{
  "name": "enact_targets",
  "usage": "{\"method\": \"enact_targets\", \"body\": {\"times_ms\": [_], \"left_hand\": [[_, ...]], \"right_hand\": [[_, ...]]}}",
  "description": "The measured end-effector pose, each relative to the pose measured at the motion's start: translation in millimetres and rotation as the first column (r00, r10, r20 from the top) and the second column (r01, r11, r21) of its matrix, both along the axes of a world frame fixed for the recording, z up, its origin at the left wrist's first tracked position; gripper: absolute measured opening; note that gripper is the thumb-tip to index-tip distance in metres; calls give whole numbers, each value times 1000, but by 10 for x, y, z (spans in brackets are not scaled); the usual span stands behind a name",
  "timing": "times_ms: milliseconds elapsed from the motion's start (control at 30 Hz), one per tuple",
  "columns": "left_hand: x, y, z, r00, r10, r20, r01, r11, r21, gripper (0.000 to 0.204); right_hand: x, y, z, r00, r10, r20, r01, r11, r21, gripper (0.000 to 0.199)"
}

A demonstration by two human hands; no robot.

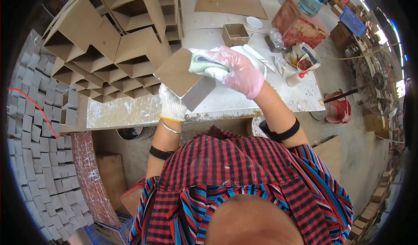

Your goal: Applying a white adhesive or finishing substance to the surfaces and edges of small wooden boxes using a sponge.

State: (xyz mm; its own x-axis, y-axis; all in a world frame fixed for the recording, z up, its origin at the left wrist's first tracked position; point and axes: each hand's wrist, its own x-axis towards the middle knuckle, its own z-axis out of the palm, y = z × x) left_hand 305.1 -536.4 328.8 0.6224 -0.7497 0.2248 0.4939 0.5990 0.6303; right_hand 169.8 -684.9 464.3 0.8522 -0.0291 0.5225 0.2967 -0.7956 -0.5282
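A small open box of brown board with a grey side wall [185, 77] is held tilted above the near edge of a pale, paint-stained worktable [244, 99], one corner pointing down toward the person. It is gripped from below by the left hand [171, 103], which is covered by a white knitted glove; the fingers are closed on the lower part of the box, partly hidden behind it. A folded pale green and white cloth [204, 64] is pressed against the upper right edge of the box by the right hand [237, 70], which is covered by a thin pink see-through glove and is clamped on the cloth.

Just behind the right hand a white round plate [261, 64] is seen on the table, with a flat white stick [259, 58] laid across it. Further back a small square wooden box [235, 34] and a small white bowl [254, 23] are placed near each other. To the right a white squeeze bottle with a red tip [298, 76] is lying on the table, and beyond it a red patterned box [298, 25] is set on a corner. On the left, many finished brown board boxes [109, 53] are stacked in rows with their openings showing, and below them grey square pieces [43, 158] are packed closely together.
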Motion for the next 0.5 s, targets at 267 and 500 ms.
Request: {"method": "enact_targets", "body": {"times_ms": [267, 500], "left_hand": [[21, -72, 84, 976, -22, -216, 14, 999, -41, 38], [-242, -101, 650, 902, 123, -413, -73, 988, 136, 43]], "right_hand": [[-75, 398, -247, 991, -73, 111, 104, 946, -307, 46], [10, 18, -407, 966, -254, 56, 257, 964, -67, 50]]}}
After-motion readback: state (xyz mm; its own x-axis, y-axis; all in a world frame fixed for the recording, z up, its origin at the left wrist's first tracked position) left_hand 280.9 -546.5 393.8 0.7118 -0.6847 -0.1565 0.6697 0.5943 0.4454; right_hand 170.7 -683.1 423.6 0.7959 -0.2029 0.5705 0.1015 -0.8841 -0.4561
